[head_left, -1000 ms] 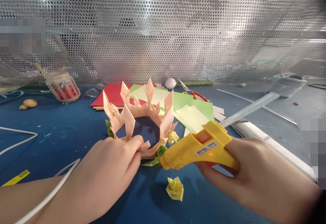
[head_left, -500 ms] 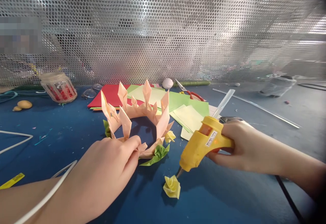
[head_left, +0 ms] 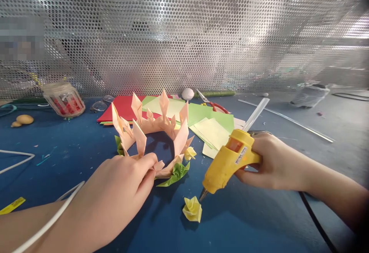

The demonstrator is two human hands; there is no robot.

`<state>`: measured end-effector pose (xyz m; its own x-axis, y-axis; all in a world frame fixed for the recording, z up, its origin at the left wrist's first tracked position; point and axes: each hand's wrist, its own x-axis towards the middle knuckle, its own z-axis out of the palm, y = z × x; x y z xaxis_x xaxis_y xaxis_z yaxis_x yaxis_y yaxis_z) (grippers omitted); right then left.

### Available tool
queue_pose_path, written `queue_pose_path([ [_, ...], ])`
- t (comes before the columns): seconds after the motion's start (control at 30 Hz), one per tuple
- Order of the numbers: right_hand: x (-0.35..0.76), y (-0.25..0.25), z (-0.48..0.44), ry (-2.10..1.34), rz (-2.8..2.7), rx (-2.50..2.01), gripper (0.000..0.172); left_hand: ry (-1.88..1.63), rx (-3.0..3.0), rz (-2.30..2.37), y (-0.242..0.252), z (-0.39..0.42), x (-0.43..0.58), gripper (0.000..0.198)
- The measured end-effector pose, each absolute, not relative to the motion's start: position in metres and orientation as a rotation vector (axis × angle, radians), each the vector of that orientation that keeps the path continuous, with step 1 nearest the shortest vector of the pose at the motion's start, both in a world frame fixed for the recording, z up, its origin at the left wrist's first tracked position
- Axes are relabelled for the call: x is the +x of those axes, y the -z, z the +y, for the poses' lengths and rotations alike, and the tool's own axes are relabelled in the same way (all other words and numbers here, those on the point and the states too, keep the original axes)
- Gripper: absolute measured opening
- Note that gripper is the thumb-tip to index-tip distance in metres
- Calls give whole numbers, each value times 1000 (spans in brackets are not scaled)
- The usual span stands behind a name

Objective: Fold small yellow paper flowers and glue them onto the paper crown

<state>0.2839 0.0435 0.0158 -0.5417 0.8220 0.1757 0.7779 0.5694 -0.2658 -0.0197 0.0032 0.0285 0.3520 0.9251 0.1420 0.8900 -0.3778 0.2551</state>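
Observation:
My left hand pinches the near edge of a peach folded-paper crown, its fingertips closed on the band. Green paper leaves and a small yellow paper flower sit on the crown's right side. My right hand is wrapped round the handle of a yellow hot glue gun, which is tilted nozzle down with a clear glue stick standing out of its back. Close by the nozzle tip lies a yellow paper rose on the blue table.
Behind the crown lie red paper, green sheets and red-handled scissors. A glass jar and eyeglasses stand back left. A loose glue stick lies right. A white cable crosses my left forearm.
The yellow rose has turned a little on the table beside the nozzle. The whole view has shifted slightly; my left hand keeps its hold on the crown.

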Motion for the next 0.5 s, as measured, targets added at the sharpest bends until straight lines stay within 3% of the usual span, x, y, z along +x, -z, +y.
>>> queue_pose_path([
  [0.37,283,-15,44,-195,-2505,-1372,23,-4,2515,1737,-36,3,-14,24],
  [0.5,283,-16,45,-214,-2493,-1379,26,-94,2588,1708,-32,-3,-16,42],
])
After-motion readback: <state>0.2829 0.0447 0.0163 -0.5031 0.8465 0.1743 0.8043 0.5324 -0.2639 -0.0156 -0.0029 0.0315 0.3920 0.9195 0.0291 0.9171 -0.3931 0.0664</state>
